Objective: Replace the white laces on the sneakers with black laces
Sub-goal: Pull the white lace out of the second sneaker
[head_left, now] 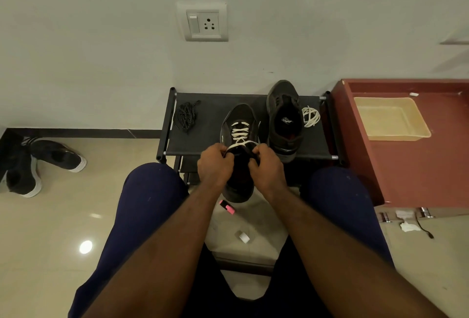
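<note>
Pinching the near end of the white lace (239, 133) with the left grip (215, 163), curled tight at the top eyelets of the laced sneaker (241, 117). Curled likewise with the right grip (266, 165) at the opposite eyelet row, just beside the left and seemingly pinching the same lace; hard to confirm with the fingertips tucked under. Equally near the work on both sides.

Outward from the grips toward 12 o'clock: several white crossings up the tongue, ending short of the toe. Lying heel at 6, toe at 12, with the heel hanging over the front rail of the shoe rack (203, 140) toward the knees. Probably the start of unthreading, so draw each end back toward 6 and out sideways, to 9 on the left and 3 on the right. Risk of dragging the whole shoe off the rail if pulled without bracing.

At 1 o'clock, just beside: the second sneaker (285, 114), parallel, toe at 12, already stripped of lace. At its 3 o'clock, touching or nearly so, a loose white lace (311, 116) in a coil. At 10 o'clock from the grips, well apart in the far left corner of the rack: the black laces (186, 116) in a bundle, untouched, closer to the left grip than to the right.
</note>
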The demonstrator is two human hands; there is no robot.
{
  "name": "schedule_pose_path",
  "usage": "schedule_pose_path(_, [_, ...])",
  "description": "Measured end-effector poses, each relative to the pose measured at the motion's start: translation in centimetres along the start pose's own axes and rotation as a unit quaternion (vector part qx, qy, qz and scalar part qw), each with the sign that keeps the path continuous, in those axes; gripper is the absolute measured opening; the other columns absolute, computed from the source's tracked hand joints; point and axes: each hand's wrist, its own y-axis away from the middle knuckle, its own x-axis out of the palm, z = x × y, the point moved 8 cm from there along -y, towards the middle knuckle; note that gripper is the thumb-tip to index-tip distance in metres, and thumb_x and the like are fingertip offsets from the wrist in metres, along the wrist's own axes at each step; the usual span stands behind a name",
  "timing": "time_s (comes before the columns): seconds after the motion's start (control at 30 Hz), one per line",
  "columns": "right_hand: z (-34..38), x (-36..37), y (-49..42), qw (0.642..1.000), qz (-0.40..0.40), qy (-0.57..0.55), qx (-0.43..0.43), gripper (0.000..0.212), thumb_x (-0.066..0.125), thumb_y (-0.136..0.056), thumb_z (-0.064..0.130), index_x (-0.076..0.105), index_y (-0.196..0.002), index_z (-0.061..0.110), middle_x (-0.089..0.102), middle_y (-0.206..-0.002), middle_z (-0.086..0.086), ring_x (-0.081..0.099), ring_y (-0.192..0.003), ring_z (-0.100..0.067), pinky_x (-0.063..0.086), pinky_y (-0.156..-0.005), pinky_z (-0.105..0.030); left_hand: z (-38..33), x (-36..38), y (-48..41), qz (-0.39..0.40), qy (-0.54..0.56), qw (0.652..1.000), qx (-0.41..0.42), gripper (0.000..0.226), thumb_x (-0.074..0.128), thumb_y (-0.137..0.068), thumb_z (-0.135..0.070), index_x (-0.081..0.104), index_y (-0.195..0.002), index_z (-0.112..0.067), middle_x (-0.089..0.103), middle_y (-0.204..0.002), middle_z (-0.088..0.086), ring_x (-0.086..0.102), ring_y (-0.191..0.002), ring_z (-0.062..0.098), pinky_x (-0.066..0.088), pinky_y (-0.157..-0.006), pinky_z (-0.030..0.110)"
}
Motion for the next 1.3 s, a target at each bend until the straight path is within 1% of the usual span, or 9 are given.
schedule_pose_path(0.2, [-0.9,-0.6,-0.6,0.997,-0.019,-0.074,0.027,0.019,0.062,-0.092,0.013,0.064,-0.110,0.018,0.071,-0.103,-0.004,0.066,-0.096,-0.021,0.055,-0.090,-0.045,0.1,-0.4,-0.3,-0.016,0.024,1.000,0.000,0.020,0.065,-0.089,-0.023,0.067,-0.108,-0.021,0.070,-0.104,-0.002,0.064,-0.095,0.016,0.047,-0.077,0.030])
schedule_pose_path(0.33, [-0.9,-1.0,-0.8,0.999,-0.004,-0.044,0.003,0.020,0.065,-0.093,0.016,0.066,-0.113,0.017,0.071,-0.106,-0.002,0.066,-0.099,-0.019,0.055,-0.091,-0.043,-1.3,0.8,-0.1,0.048,-0.024,0.992,0.112,0.047,0.064,-0.089,-0.022,0.053,-0.134,-0.028,0.061,-0.120,0.003,0.062,-0.105,0.021,0.053,-0.092,0.042])
schedule_pose_path(0.43, [-0.8,-1.0,-0.8,1.000,-0.004,-0.016,-0.008,0.021,0.064,-0.093,0.017,0.065,-0.114,0.018,0.070,-0.107,-0.003,0.066,-0.100,-0.021,0.056,-0.090,-0.045,-2.8,0.8,0.1,0.062,-0.017,0.982,0.176,0.054,0.062,-0.090,-0.019,0.049,-0.142,-0.027,0.050,-0.124,0.004,0.056,-0.106,0.019,0.050,-0.090,0.032])
schedule_pose_path(0.63, [-0.3,-0.2,-0.2,1.000,0.008,0.012,-0.021,0.019,0.064,-0.093,0.020,0.063,-0.111,0.020,0.068,-0.105,-0.001,0.065,-0.098,-0.021,0.055,-0.088,-0.043,-3.2,1.0,-0.5,0.054,0.036,0.979,0.193,0.028,0.065,-0.090,-0.012,0.065,-0.117,-0.017,0.062,-0.111,0.003,0.060,-0.102,0.018,0.048,-0.090,0.030])
schedule_pose_path(0.93, [-0.7,-0.2,-0.1,1.000,0.006,0.006,-0.015,0.021,0.065,-0.091,0.019,0.062,-0.112,0.020,0.069,-0.107,-0.001,0.066,-0.099,-0.021,0.055,-0.090,-0.045,-1.7,1.2,-1.3,0.091,0.135,0.984,0.067,0.004,0.066,-0.090,-0.016,0.064,-0.091,-0.014,0.063,-0.086,0.002,0.057,-0.078,0.012,0.048,-0.070,0.027])
schedule_pose_path(1.0, [-0.7,-0.4,-0.2,1.000,0.006,0.008,-0.006,0.021,0.065,-0.092,0.019,0.063,-0.113,0.021,0.069,-0.109,-0.001,0.066,-0.102,-0.022,0.055,-0.091,-0.045,-1.4,1.1,-1.0,0.122,0.240,0.963,-0.012,0.005,0.064,-0.089,-0.014,0.063,-0.084,-0.012,0.060,-0.078,0.003,0.054,-0.074,0.012,0.046,-0.066,0.027])
schedule_pose_path(1.1, [-0.9,-0.4,-0.5,1.000,0.007,0.012,0.004,0.020,0.065,-0.093,0.021,0.062,-0.113,0.021,0.068,-0.111,-0.001,0.065,-0.103,-0.022,0.055,-0.091,-0.046,-1.5,0.5,-0.2,0.167,0.384,0.903,-0.094,0.005,0.058,-0.080,-0.018,0.061,-0.079,-0.015,0.058,-0.085,0.005,0.054,-0.086,0.018,0.044,-0.082,0.037])
schedule_pose_path(1.2, [-1.2,-0.6,-0.6,1.000,0.000,0.000,0.016,0.019,0.065,-0.094,0.021,0.062,-0.112,0.020,0.068,-0.110,-0.001,0.064,-0.103,-0.022,0.055,-0.091,-0.046,-2.1,-1.2,0.1,0.187,0.502,0.839,-0.100,0.009,0.052,-0.079,-0.021,0.060,-0.078,-0.017,0.059,-0.093,0.006,0.054,-0.097,0.021,0.040,-0.097,0.047])
schedule_pose_path(1.3, [-1.3,-0.7,-0.6,1.000,-0.001,-0.009,0.023,0.018,0.065,-0.094,0.021,0.062,-0.111,0.021,0.069,-0.108,0.000,0.064,-0.101,-0.020,0.056,-0.091,-0.045,-1.9,-3.1,-0.8,0.171,0.593,0.782,-0.086,0.021,0.053,-0.078,-0.023,0.059,-0.095,-0.013,0.061,-0.104,0.008,0.058,-0.102,0.022,0.042,-0.099,0.049])
